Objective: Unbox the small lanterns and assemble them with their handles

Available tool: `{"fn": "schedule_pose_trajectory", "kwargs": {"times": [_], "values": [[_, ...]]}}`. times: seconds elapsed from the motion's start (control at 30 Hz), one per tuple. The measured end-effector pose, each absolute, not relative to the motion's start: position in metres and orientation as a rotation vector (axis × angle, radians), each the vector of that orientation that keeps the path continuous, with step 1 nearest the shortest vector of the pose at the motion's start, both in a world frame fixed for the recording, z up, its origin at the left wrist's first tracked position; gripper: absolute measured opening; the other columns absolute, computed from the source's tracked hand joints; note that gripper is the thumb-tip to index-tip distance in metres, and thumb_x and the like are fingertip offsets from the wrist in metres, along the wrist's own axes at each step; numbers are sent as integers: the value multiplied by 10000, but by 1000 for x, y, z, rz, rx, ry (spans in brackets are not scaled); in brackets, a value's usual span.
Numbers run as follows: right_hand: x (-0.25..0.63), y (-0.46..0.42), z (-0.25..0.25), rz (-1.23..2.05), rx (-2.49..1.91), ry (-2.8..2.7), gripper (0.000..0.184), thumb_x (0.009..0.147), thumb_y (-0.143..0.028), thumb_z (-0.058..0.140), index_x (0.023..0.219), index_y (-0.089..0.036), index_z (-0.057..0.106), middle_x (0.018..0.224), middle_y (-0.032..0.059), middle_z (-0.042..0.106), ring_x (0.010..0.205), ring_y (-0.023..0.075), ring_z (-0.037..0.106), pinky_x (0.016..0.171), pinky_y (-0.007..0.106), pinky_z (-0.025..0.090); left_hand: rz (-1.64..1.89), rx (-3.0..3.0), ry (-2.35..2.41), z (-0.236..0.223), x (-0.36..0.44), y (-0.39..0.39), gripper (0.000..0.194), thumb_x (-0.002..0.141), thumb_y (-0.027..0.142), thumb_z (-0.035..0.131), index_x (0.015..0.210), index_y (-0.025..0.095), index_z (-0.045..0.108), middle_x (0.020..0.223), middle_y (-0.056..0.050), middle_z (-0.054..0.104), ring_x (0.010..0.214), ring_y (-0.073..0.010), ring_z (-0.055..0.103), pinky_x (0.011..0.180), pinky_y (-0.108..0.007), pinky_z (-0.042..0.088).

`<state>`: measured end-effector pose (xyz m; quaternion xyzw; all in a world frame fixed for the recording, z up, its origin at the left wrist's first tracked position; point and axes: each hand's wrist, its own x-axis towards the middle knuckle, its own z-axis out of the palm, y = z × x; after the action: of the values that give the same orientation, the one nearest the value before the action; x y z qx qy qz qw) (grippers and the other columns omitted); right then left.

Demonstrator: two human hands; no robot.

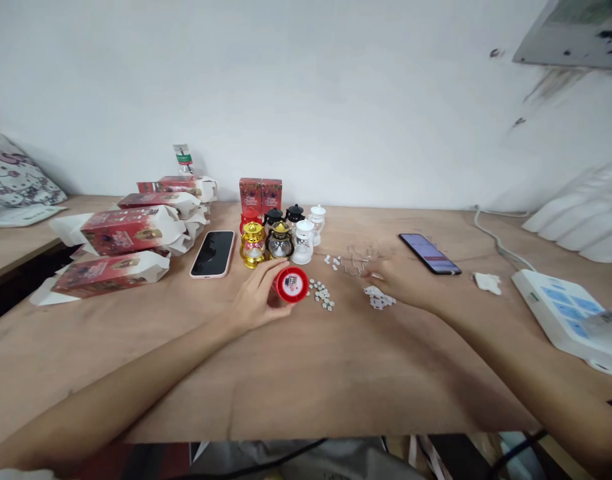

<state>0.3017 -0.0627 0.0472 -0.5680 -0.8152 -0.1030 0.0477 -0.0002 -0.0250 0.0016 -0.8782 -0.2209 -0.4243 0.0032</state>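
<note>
My left hand (260,298) grips a small red lantern (292,285), its round underside turned up toward me with a pale disc inside the red rim. Over the wire handles (357,260) and beside a small pile of white plastic pieces (379,298), my right hand (393,279) is smeared by motion, so its fingers are unclear. Silver button cells (322,293) lie scattered between the hands. Behind the left hand stand several mini lanterns: gold (253,245), black-and-gold (280,241), white (303,243), black and red ones. Tiny white parts (332,261) lie near the wires.
Red printed boxes with open flaps (121,230) are piled at the left; two closed boxes (261,195) stand behind the lanterns. One phone (213,254) lies left, another (429,253) right. A white power strip (561,310) with its cable and a crumpled white scrap (487,283) are farther right.
</note>
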Motion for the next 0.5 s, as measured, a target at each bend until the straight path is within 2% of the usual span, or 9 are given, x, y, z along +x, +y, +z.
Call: {"fn": "schedule_pose_trajectory", "kwargs": {"times": [0.23, 0.37, 0.5], "values": [[312, -86, 30, -200, -1737, -2566, 215, 830, -195, 523, 986, -208, 671, 887, 87, 695, 834, 232, 637, 717, 309, 456, -1319, -2757, -717, 2, -1, -26, 631, 714, 263, 689, 1268, 162, 403, 1228, -144, 534, 1155, -267, 526, 966, -433, 478], [309, -79, 31, 17, -1789, -2551, 211, 846, -197, 496, 969, -208, 668, 798, 57, 702, 747, 206, 647, 676, 281, 451, -1327, -2764, -713, 2, -1, -26, 622, 713, 262, 688, 1259, 158, 409, 1218, -147, 536, 1146, -265, 530, 964, -429, 479], [306, -71, 37, 269, -1861, -2499, 249, 788, -149, 525, 973, -222, 675, 834, 34, 713, 794, 200, 658, 652, 255, 453, -1321, -2769, -698, 3, -1, -26, 611, 735, 277, 668, 1274, 178, 398, 1223, -140, 533, 1146, -271, 532, 952, -439, 485]]}}
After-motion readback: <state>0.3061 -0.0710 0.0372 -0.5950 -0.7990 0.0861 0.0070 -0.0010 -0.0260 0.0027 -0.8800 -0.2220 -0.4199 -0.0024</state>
